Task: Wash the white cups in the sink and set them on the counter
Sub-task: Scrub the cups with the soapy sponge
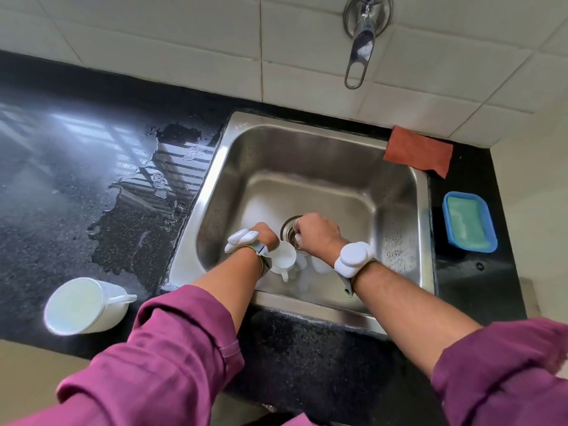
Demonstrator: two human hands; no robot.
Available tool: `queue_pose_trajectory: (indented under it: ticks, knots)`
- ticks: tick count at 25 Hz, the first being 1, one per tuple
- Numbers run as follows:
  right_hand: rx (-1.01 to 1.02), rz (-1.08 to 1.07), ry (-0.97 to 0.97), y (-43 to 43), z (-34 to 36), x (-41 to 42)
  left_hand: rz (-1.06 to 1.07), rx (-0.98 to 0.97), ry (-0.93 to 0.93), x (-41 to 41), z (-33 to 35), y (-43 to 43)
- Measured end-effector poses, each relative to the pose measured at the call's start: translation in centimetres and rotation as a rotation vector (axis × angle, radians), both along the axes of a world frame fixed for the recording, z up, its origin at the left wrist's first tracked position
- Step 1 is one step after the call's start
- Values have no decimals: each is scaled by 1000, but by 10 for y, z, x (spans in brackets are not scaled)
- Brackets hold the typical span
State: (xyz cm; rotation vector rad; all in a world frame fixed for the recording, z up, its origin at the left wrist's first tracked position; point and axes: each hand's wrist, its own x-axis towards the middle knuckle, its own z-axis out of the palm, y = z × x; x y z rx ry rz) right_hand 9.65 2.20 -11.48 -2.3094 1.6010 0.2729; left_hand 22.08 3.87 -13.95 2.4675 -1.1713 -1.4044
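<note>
Speckled black stone counter (46, 195), glossy wet patch (138, 216). Brushed steel sink (396, 186): left hand (266, 233) grips round white cup (282, 256) in basin, beside drain (289, 225). Right hand (316, 235) curled over drain, contents unclear. Second white cup (73, 305) on counter, left of sink.

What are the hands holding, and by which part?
Left hand grips a white cup by its side wall, handle free. Right hand is curled over something small; what cannot be told.
</note>
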Motion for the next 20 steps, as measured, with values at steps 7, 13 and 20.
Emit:
queue_pose_trajectory:
  ticks: [7,13,20]
  knots:
    - [-25,-2,-202,3,23,5,42,-231,79,6,51,1]
    - [-88,-29,-344,17,53,16,140,-354,139,17,87,19]
    - [-219,-74,-463,53,87,61,125,-488,160,50,119,48]
